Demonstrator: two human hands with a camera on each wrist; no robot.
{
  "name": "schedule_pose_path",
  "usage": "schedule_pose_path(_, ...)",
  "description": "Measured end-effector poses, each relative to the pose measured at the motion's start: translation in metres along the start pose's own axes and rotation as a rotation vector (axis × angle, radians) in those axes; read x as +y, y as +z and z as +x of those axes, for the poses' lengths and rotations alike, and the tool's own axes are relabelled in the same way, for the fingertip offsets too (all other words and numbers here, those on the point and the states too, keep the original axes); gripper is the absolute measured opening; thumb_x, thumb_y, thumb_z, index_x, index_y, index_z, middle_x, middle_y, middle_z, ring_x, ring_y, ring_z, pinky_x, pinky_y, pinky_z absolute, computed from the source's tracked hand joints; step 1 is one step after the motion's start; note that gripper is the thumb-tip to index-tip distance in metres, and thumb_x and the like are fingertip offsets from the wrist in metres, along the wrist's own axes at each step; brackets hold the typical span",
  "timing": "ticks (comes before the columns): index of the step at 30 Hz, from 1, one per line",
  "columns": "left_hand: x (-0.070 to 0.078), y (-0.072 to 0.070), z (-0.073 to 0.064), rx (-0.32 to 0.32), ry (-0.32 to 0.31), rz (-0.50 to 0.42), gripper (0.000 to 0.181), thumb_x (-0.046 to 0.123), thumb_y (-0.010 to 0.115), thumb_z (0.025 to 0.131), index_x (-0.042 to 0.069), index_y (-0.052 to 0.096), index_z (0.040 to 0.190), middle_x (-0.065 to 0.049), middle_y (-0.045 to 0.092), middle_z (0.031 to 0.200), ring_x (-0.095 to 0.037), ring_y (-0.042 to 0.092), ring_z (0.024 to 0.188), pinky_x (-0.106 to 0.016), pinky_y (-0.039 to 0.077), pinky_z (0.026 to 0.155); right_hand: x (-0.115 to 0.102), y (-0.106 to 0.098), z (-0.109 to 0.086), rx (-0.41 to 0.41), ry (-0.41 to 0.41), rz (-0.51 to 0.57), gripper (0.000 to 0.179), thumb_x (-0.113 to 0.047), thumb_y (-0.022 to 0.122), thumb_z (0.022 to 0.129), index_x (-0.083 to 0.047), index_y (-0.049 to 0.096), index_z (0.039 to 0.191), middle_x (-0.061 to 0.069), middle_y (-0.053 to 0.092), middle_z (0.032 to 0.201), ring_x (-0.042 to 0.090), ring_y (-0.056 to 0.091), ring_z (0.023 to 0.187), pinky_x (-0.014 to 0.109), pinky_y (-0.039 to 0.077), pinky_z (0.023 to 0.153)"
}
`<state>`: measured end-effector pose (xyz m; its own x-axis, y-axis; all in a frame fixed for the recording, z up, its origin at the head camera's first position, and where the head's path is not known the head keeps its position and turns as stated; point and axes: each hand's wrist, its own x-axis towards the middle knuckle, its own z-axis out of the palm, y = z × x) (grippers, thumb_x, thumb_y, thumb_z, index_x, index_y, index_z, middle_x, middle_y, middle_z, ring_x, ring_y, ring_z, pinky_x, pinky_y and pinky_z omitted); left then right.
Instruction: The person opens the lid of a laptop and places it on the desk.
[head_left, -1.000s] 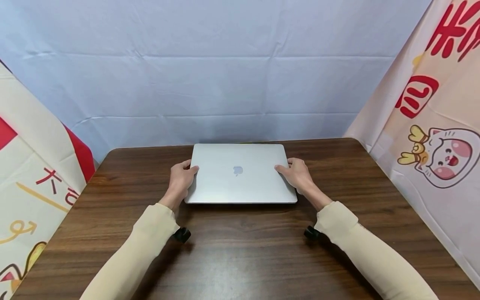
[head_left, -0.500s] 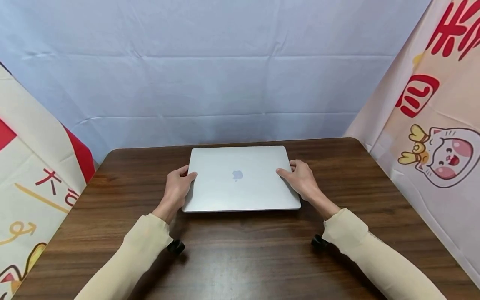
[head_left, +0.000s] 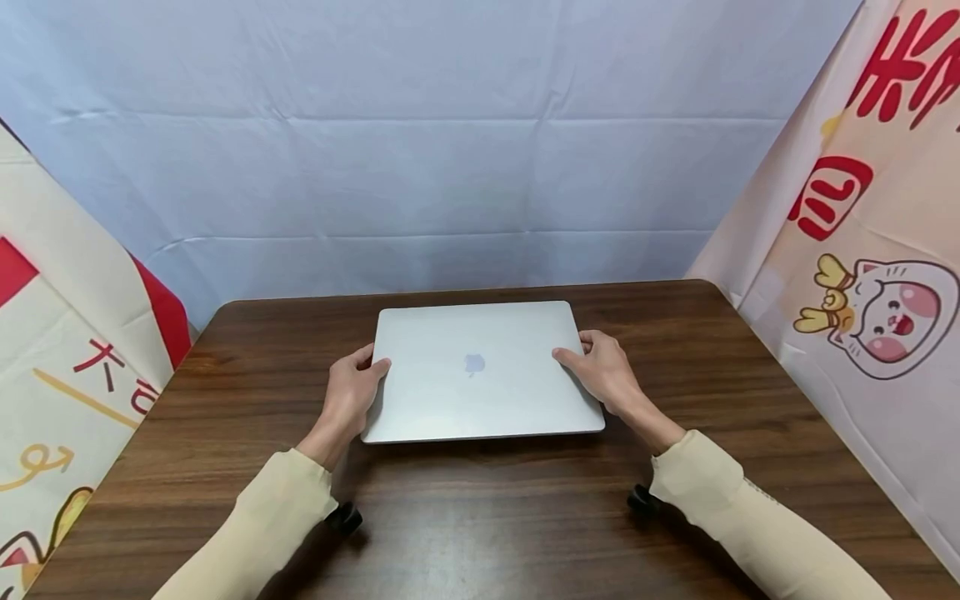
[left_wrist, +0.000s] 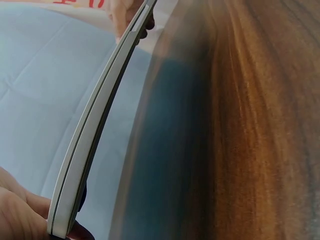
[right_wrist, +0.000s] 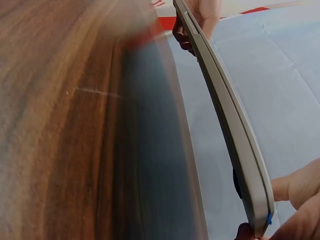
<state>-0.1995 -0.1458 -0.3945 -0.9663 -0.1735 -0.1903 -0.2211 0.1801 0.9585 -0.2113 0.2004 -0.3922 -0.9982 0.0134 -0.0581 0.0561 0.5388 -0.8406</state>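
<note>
A closed silver laptop with an apple logo on its lid lies level between both hands in the head view. My left hand grips its left edge, thumb on the lid and fingers underneath. On the opposite edge, my right hand holds it the same way, its fingers mostly hidden below. The left wrist view shows the laptop's front edge with a gap between it and the tabletop. That gap also appears under the laptop in the right wrist view, where a small blue spot marks a corner.
The brown wooden table reaches under both forearms, its far edge just behind the laptop. A pale blue cloth hangs at the back. Printed cloths hang at the left and right. Black wrist devices sit under both cuffs.
Both hands have drawn the laptop from the table's far edge toward the body. It looks larger, and a strip of table now shows behind it. The grip stays the same.
</note>
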Motion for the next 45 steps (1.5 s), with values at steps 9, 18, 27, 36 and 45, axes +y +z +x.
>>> schedule_pose_path(9, -0.006, -0.001, -0.01, 0.004, -0.015, 0.01, 0.056, 0.013, 0.053, 0.107, -0.002, 0.036, 0.158, -0.022, 0.045, 0.153, -0.034, 0.051, 0.129, -0.049, 0.042, 0.107, 0.004, 0.002, -0.01, 0.0, 0.005, -0.012, 0.064, -0.024, 0.064, 0.102, 0.015, 0.041, 0.146, 0.031, 0.057, 0.129, 0.037, 0.064, 0.108, 0.049, 0.056, 0.088)
schedule_pose_path(18, -0.011, -0.001, -0.022, 0.004, -0.021, 0.015, 0.056, 0.013, 0.053, 0.107, -0.003, 0.036, 0.158, -0.024, 0.044, 0.153, -0.034, 0.047, 0.133, -0.05, 0.04, 0.11, 0.008, 0.003, -0.022, 0.002, 0.016, -0.022, 0.063, -0.024, 0.066, 0.101, 0.016, 0.042, 0.143, 0.031, 0.06, 0.126, 0.037, 0.067, 0.103, 0.048, 0.058, 0.082)
schedule_pose_path(27, -0.017, -0.002, -0.04, -0.005, -0.017, 0.027, 0.055, 0.012, 0.053, 0.108, -0.005, 0.035, 0.157, -0.026, 0.045, 0.15, -0.036, 0.048, 0.128, -0.05, 0.041, 0.106, 0.009, 0.0, -0.039, -0.029, 0.025, -0.037, 0.065, -0.026, 0.068, 0.1, 0.015, 0.042, 0.143, 0.031, 0.058, 0.127, 0.037, 0.065, 0.104, 0.049, 0.058, 0.081)
schedule_pose_path(36, -0.028, -0.003, -0.053, 0.019, -0.01, 0.023, 0.053, 0.01, 0.054, 0.107, -0.007, 0.039, 0.155, -0.028, 0.049, 0.143, -0.036, 0.052, 0.123, -0.047, 0.044, 0.1, 0.014, 0.001, -0.051, -0.046, 0.031, -0.08, 0.064, -0.027, 0.071, 0.098, 0.014, 0.044, 0.139, 0.027, 0.057, 0.123, 0.034, 0.06, 0.104, 0.047, 0.054, 0.083)
schedule_pose_path(45, -0.039, -0.004, -0.065, 0.034, -0.005, 0.044, 0.052, 0.009, 0.053, 0.106, -0.008, 0.04, 0.154, -0.028, 0.052, 0.14, -0.035, 0.052, 0.122, -0.047, 0.043, 0.1, 0.02, 0.002, -0.063, -0.062, 0.025, -0.106, 0.063, -0.027, 0.073, 0.096, 0.014, 0.047, 0.137, 0.025, 0.057, 0.121, 0.031, 0.058, 0.101, 0.044, 0.053, 0.081)
